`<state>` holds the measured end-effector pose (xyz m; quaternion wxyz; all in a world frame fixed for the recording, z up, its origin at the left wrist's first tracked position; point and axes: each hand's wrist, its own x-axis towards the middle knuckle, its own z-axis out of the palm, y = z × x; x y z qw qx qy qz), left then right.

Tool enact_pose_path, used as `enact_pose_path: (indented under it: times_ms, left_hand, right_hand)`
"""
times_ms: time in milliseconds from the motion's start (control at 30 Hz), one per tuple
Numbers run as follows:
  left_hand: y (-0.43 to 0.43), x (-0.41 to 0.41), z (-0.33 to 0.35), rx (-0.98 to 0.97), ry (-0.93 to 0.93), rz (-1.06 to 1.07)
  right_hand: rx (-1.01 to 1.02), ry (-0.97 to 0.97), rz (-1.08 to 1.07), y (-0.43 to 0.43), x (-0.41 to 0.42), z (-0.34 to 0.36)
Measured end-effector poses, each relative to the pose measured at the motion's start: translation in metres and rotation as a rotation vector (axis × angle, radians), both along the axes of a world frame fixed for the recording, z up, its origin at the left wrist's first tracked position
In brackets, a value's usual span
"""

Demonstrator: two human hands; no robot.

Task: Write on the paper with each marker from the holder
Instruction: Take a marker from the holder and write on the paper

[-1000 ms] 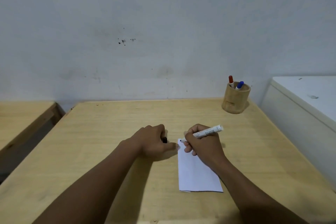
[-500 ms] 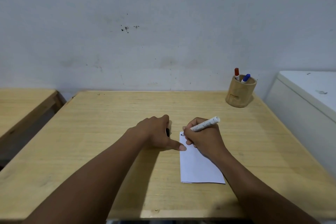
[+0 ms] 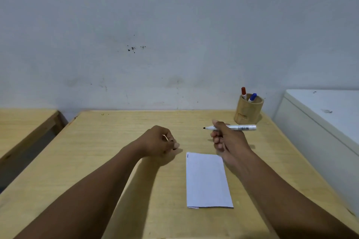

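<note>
A folded white paper (image 3: 207,180) lies on the wooden table (image 3: 108,141), with a small dark mark at its top left corner. My right hand (image 3: 227,139) is raised above the paper's far right corner and grips an uncapped black marker (image 3: 239,127), held level with its tip pointing left. My left hand (image 3: 159,141) is closed just left of the paper, with what looks like the marker's black cap inside the fingers. A wooden holder (image 3: 248,111) at the table's far right holds a red marker (image 3: 243,92) and a blue marker (image 3: 253,96).
A white cabinet (image 3: 326,122) stands right of the table. A second wooden table (image 3: 23,124) stands at the left across a narrow gap. A grey wall runs behind both.
My right hand has lifted the marker off the paper and turned it level, tip to the left. My left hand has drawn back off the paper's corner. A small mark now shows there.
</note>
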<state>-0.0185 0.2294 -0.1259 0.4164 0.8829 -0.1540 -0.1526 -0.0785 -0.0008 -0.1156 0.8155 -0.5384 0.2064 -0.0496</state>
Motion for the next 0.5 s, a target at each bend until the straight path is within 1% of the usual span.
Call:
enact_pose_path:
  times_ms: [133,200,333,500]
  left_hand:
    - [-0.016,0.004,0.031,-0.429,0.088,0.097]
    - [-0.035,0.006,0.047,-0.592,0.157,0.107]
    - [-0.080,0.007,0.069,-0.756,0.246,0.109]
    - [-0.124,0.006,0.079,-0.867,0.317,0.067]
  right_hand:
    - [0.053,-0.094,0.153,-0.018,0.002,0.041]
    - [0.073,-0.124,0.185,-0.027,0.002,0.060]
    - [0.057,-0.183,0.141,-0.039,-0.001,0.083]
    - [0.057,-0.252,0.073,-0.055,-0.003,0.089]
